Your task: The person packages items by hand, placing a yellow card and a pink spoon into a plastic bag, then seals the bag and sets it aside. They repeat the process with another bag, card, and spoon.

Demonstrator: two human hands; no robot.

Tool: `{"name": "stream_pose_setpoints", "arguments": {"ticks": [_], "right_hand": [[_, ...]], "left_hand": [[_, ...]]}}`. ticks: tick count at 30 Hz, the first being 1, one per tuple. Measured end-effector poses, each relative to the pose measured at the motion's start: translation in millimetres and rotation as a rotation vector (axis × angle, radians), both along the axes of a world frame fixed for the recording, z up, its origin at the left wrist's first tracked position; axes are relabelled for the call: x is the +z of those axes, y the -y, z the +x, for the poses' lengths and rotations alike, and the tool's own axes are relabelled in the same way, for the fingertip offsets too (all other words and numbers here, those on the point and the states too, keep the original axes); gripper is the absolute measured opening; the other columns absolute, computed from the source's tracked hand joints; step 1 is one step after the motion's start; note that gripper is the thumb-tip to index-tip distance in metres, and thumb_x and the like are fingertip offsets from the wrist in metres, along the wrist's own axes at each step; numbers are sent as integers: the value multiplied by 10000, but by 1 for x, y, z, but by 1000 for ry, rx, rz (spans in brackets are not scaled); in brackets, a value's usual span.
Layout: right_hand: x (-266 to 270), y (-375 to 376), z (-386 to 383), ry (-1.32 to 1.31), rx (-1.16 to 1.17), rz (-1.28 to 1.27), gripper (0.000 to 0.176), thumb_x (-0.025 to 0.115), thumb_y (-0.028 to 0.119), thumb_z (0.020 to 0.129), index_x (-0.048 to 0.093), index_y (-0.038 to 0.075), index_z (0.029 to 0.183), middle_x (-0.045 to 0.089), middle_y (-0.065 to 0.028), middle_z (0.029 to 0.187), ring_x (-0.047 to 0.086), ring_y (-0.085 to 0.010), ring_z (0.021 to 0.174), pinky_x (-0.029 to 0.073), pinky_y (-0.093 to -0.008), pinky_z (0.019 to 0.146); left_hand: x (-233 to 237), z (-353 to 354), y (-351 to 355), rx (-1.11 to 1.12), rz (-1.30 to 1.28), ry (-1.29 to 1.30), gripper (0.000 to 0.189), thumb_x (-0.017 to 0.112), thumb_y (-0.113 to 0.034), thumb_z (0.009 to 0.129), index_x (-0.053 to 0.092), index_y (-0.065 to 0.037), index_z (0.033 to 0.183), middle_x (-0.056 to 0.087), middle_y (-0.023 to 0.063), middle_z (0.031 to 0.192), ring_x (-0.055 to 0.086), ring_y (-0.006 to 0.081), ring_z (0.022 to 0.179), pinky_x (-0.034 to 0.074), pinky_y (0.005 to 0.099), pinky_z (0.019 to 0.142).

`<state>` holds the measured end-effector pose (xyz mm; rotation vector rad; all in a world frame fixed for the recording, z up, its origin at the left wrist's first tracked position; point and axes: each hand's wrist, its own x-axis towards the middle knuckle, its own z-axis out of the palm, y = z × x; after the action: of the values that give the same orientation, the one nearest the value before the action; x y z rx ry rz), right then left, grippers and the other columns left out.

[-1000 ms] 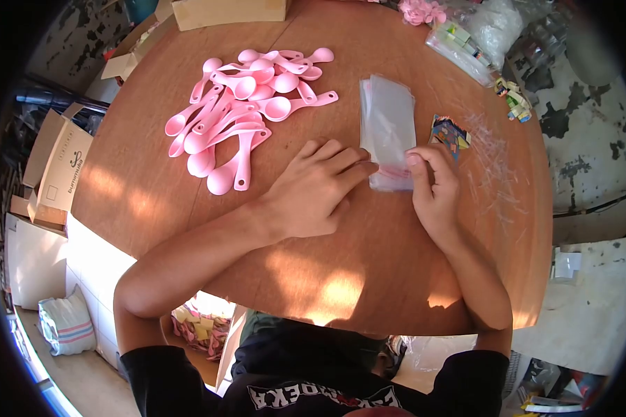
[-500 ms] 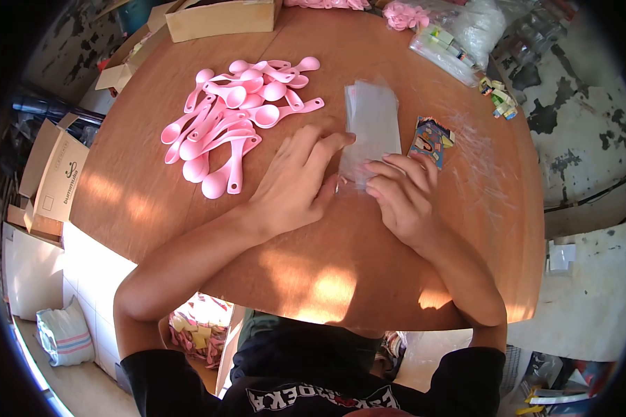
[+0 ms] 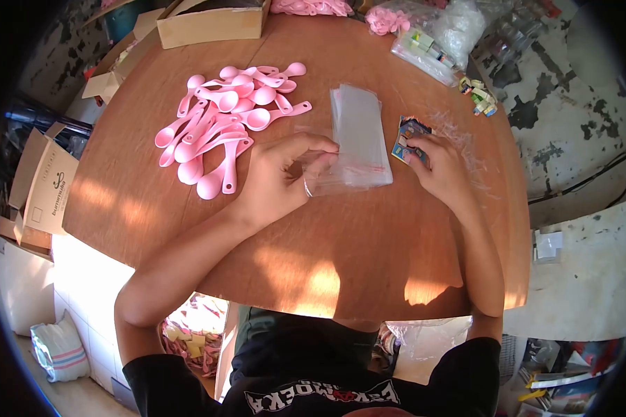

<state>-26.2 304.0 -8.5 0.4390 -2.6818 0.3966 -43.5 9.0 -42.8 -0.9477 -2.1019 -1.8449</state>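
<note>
My left hand (image 3: pixel 275 170) is closed in a pinch on a clear plastic bag (image 3: pixel 323 185), which spreads out over the near end of a stack of clear plastic bags (image 3: pixel 360 121) on the table. To the right, my right hand (image 3: pixel 444 170) has its thumb and fingertips closed on a small dark-blue printed card (image 3: pixel 400 147) at the near side of a little card pile. Left of the bags lies a heap of pink plastic spoons (image 3: pixel 222 179) with holes in their handles, close to my left wrist.
An open cardboard box (image 3: pixel 212 26) stands at the far edge of the wooden table (image 3: pixel 153 229). More pink pieces (image 3: pixel 387 21), a bag of small packs (image 3: pixel 424 55) and loose colourful packs (image 3: pixel 478 97) lie at the back right. A printed carton (image 3: pixel 51 182) is off the left edge.
My right hand has left the bag stack and moved right to the printed cards. My left hand has pulled a clear bag off the stack toward the left. The view has shifted slightly.
</note>
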Motion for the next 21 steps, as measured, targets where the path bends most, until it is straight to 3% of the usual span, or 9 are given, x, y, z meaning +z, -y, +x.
{"name": "stream_pose_setpoints", "arguments": {"ticks": [1, 3, 7, 11, 14, 16, 17, 19, 21], "right_hand": [[-3, -5, -1, 15, -16, 164, 193, 700, 113, 794, 677, 13, 957, 686, -151, 968, 641, -349, 901, 504, -432, 773], [-7, -7, -1, 28, -33, 130, 189, 709, 118, 785, 684, 16, 943, 688, -149, 937, 646, -342, 879, 506, -424, 781], [-14, -10, 0, 7, 7, -4, 176, 713, 117, 795, 694, 5, 929, 691, -141, 885, 653, -323, 837, 505, -405, 773], [-19, -12, -2, -16, 8, -55, 139, 706, 94, 805, 693, -4, 901, 688, -149, 872, 655, -308, 827, 505, -379, 747], [-6, -6, 5, -51, -84, -54, 100, 692, 77, 801, 683, 12, 876, 690, -132, 882, 646, -333, 842, 511, -386, 771], [10, 3, 16, -374, -143, -10, 108, 666, 67, 854, 675, 8, 944, 690, -120, 919, 657, -264, 827, 508, -340, 767], [18, 10, 25, -375, -137, -9, 108, 666, 67, 854, 675, 8, 944, 690, -120, 919, 657, -264, 827, 508, -340, 767], [32, 28, 44, -473, -178, -397, 110, 627, 72, 919, 653, -7, 992, 676, -90, 936, 628, -158, 815, 489, -277, 750], [39, 39, 57, -501, -91, -542, 112, 613, 77, 937, 644, -17, 991, 665, -77, 941, 599, -124, 821, 475, -252, 742]], "left_hand": [[-1, 0, -1, -2, 4, -3, 143, 659, -10, 863, 679, -29, 1003, 702, 68, 966, 685, 137, 787, 519, 313, 891], [-4, -1, -5, -103, 241, 193, 198, 642, -7, 890, 641, 14, 1087, 697, 74, 998, 663, 111, 830, 528, 233, 802], [3, -1, -3, -168, 260, 270, 228, 638, -10, 903, 607, 43, 1122, 687, 85, 1021, 653, 105, 869, 524, 237, 800], [5, -2, 0, -240, 239, 503, 251, 643, -69, 920, 613, 30, 1149, 691, 73, 990, 637, 90, 900, 520, 246, 802], [7, -3, 2, -273, 259, 552, 252, 640, -121, 936, 634, 28, 1139, 696, 66, 969, 636, 90, 894, 517, 245, 799], [9, -2, 3, -290, 291, 572, 257, 638, -142, 941, 645, 30, 1132, 698, 64, 958, 636, 91, 891, 516, 244, 795], [11, -1, 4, -279, 283, 599, 256, 643, -151, 939, 657, 36, 1113, 698, 64, 952, 638, 93, 881, 520, 243, 783], [16, 2, 6, -263, 277, 627, 257, 647, -160, 938, 668, 42, 1094, 698, 64, 945, 640, 96, 871, 523, 241, 771], [23, 5, 8, -300, 187, 610, 260, 660, -157, 928, 677, 40, 1097, 698, 76, 955, 648, 102, 865, 535, 245, 770]]}}
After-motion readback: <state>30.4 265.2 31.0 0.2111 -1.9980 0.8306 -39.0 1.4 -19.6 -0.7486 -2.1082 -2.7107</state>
